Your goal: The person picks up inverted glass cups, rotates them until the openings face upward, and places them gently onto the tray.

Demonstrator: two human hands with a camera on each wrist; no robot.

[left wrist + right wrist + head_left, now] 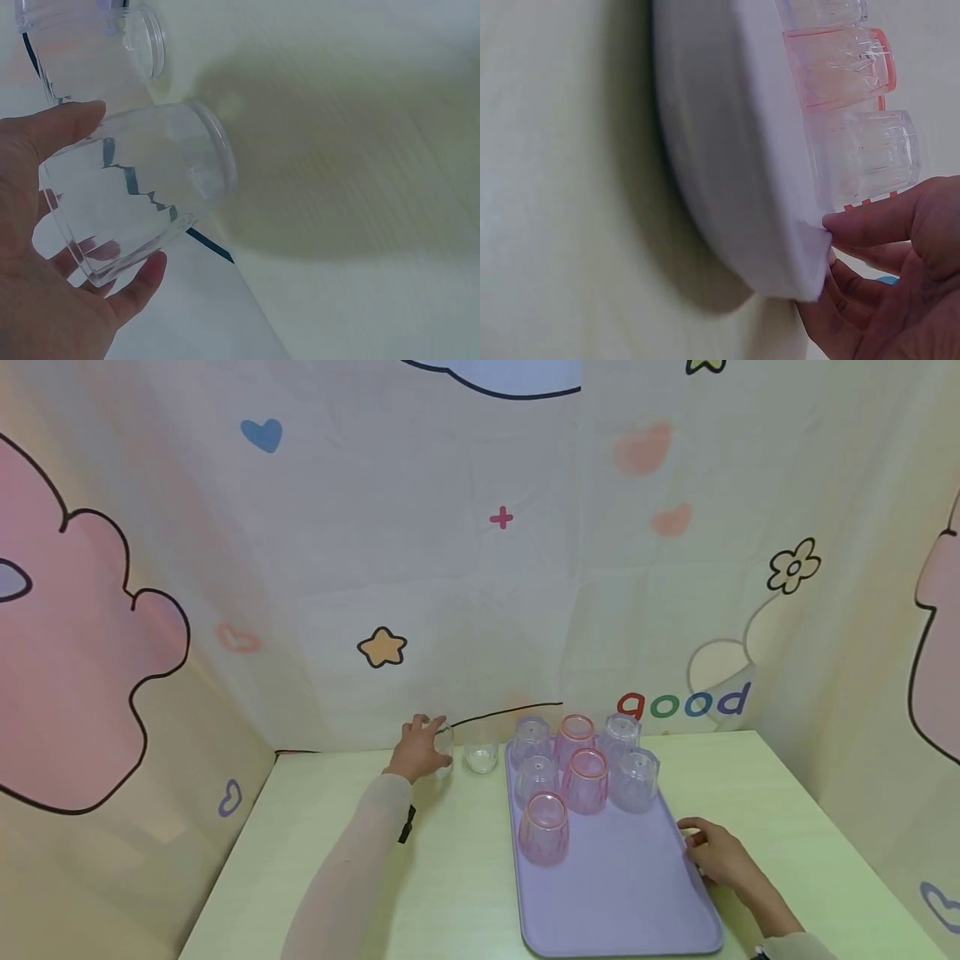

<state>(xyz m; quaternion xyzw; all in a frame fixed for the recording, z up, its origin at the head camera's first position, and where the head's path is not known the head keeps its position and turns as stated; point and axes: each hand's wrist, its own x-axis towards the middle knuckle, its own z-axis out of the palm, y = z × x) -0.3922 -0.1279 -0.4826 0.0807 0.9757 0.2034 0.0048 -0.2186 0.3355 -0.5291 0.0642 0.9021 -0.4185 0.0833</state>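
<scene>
At the back of the table my left hand (pixel 422 750) holds a clear glass (pixel 142 180) by its sides, thumb on one side and fingers on the other. Whether that glass touches the tabletop I cannot tell. Just right of it stands a second clear glass (pixel 482 757). My right hand (pixel 718 853) pinches the right rim of a lavender tray (pixel 727 150), thumb on top and fingers below. On the tray's far part are several clear glasses (pixel 636 779) and pink glasses (pixel 586 781); the nearest pink glass (pixel 544 828) sits by the left rim.
The pale table (pixel 450 877) ends at a printed cloth backdrop (pixel 465 568) close behind the glasses. Cloth also hangs at the left and right sides. Bare tabletop lies left of the tray, and the tray's near half is bare.
</scene>
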